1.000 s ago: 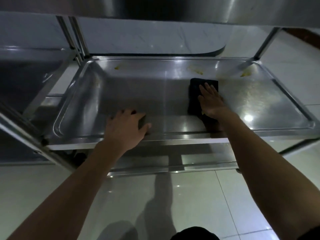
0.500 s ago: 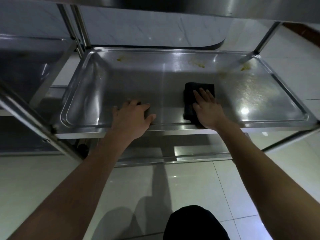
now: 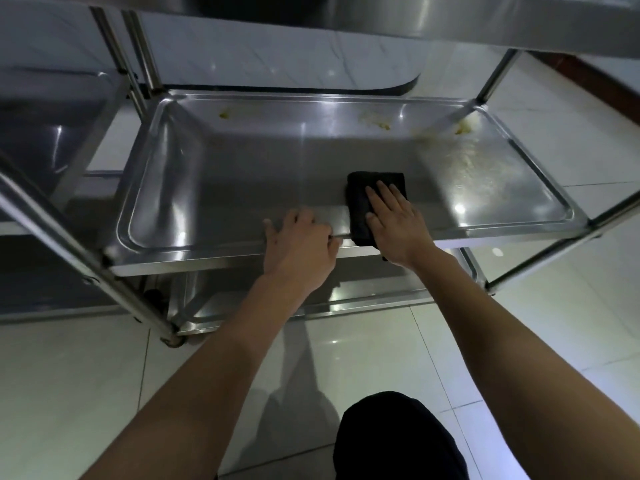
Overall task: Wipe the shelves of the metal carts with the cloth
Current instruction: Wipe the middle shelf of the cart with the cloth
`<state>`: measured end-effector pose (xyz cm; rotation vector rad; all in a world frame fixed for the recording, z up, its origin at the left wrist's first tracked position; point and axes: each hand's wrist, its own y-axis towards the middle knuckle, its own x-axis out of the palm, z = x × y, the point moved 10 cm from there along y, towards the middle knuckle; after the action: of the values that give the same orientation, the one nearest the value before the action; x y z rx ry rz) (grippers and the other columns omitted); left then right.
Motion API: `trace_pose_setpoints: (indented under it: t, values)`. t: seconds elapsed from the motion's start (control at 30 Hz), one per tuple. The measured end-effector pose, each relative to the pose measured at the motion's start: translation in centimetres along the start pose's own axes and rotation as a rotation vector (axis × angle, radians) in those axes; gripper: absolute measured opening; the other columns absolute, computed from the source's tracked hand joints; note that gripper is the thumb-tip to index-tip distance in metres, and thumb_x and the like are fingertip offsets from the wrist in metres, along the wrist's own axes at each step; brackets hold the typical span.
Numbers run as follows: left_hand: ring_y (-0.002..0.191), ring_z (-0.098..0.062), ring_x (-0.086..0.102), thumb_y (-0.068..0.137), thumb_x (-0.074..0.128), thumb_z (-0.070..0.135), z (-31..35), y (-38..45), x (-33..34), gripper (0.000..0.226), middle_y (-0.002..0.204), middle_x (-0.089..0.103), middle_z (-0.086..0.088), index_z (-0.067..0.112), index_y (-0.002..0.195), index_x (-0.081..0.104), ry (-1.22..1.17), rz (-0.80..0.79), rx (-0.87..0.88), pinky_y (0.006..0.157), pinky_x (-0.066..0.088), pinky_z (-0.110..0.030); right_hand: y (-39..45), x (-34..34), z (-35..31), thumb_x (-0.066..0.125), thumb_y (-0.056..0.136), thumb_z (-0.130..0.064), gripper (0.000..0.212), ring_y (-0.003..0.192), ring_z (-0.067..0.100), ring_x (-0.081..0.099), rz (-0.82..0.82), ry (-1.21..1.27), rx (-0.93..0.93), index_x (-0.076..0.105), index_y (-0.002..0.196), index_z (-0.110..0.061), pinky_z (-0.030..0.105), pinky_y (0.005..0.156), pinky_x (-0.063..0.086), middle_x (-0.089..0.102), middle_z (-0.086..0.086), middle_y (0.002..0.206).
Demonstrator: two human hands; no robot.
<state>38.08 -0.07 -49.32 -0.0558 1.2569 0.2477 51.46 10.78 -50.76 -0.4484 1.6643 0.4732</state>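
The middle shelf point(image 3: 242, 174) of a stainless steel cart lies in front of me, a shallow tray with yellowish smears along its far edge and right side. A folded black cloth point(image 3: 360, 202) lies near the shelf's front edge, right of centre. My right hand point(image 3: 394, 220) presses flat on the cloth with straight fingers. My left hand point(image 3: 301, 244) grips the shelf's front rim just left of the cloth, fingers curled over the lip.
A lower shelf point(image 3: 363, 296) shows beneath. The cart's upright posts point(image 3: 491, 81) stand at the corners and the upper shelf point(image 3: 415, 15) overhangs above. A second metal cart point(image 3: 45, 126) stands to the left. The floor point(image 3: 346, 358) is pale tile.
My right hand has drawn the cloth toward the front edge of the shelf. My left hand has slid right along the rim, closer to the cloth.
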Motion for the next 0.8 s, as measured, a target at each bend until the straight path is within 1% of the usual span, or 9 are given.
trace_pose_setpoints:
  t: [0.13,0.23,0.33,0.47,0.53,0.63,0.73,0.8]
  values:
    - [0.126,-0.029,0.043,0.101,0.044,0.049,0.1,0.1,0.0,0.034,0.129,0.05,-0.005,0.029,0.116,0.066,0.008,-0.001,0.025,0.11,0.028,-0.069,-0.2,-0.2,-0.1,0.027,0.107,-0.031,0.055,0.154,0.025,0.004,0.003,-0.022,0.012,0.016,0.159,-0.015,0.045,0.123,0.014,0.008,0.007,0.167]
    - [0.127,-0.029,0.043,0.102,0.043,0.048,0.0,0.3,0.0,0.034,0.13,0.05,-0.006,0.029,0.12,0.063,0.034,-0.02,0.047,0.11,0.029,-0.069,0.0,0.2,-0.3,0.024,0.107,-0.032,0.055,0.154,0.024,0.001,-0.025,-0.034,0.023,0.013,0.159,-0.016,0.045,0.124,0.012,0.006,0.007,0.167]
    - [0.128,-0.03,0.043,0.103,0.042,0.048,0.0,0.3,-0.2,0.034,0.131,0.049,-0.006,0.028,0.122,0.062,0.034,-0.025,0.057,0.11,0.028,-0.068,0.2,0.0,-0.2,0.024,0.107,-0.033,0.056,0.154,0.023,0.001,-0.022,-0.014,0.062,0.011,0.159,-0.018,0.044,0.123,0.011,0.006,0.005,0.168]
    - [0.13,-0.029,0.042,0.105,0.041,0.048,-0.1,0.1,-0.3,0.034,0.134,0.047,-0.005,0.028,0.124,0.06,0.06,-0.013,0.088,0.112,0.027,-0.067,0.6,0.0,-0.6,0.021,0.108,-0.034,0.056,0.154,0.024,-0.002,-0.047,-0.05,0.07,0.009,0.16,-0.017,0.045,0.124,0.01,0.004,0.006,0.168]
    - [0.13,-0.028,0.043,0.104,0.041,0.049,-0.4,0.5,-0.3,0.034,0.134,0.047,-0.004,0.028,0.124,0.06,0.065,-0.006,0.089,0.112,0.028,-0.066,0.9,0.3,-0.6,0.02,0.108,-0.034,0.056,0.154,0.025,-0.002,-0.049,-0.069,0.056,0.01,0.16,-0.015,0.046,0.124,0.011,0.003,0.006,0.168]
    - [0.131,-0.03,0.042,0.104,0.04,0.049,-0.7,0.7,-0.2,0.036,0.134,0.048,-0.005,0.027,0.125,0.06,0.061,-0.013,0.074,0.113,0.027,-0.067,1.4,0.8,-0.9,0.018,0.108,-0.034,0.055,0.154,0.026,-0.002,-0.059,-0.128,0.014,0.018,0.158,-0.013,0.046,0.124,0.011,0.003,0.007,0.168]
    - [0.133,-0.029,0.04,0.104,0.039,0.049,-0.8,0.7,0.0,0.036,0.135,0.048,-0.004,0.028,0.124,0.06,0.049,0.005,0.069,0.115,0.023,-0.067,1.4,0.4,-0.5,0.021,0.108,-0.034,0.055,0.154,0.024,0.0,-0.017,-0.07,0.056,0.015,0.159,-0.016,0.044,0.123,0.012,0.004,0.005,0.168]
    - [0.132,-0.029,0.04,0.103,0.04,0.048,-1.0,0.8,0.2,0.034,0.133,0.049,-0.003,0.028,0.119,0.062,0.03,0.015,0.037,0.115,0.022,-0.068,1.4,0.6,-0.8,0.018,0.107,-0.035,0.056,0.154,0.025,-0.002,-0.046,-0.107,0.008,0.018,0.159,-0.015,0.046,0.123,0.011,0.002,0.005,0.168]
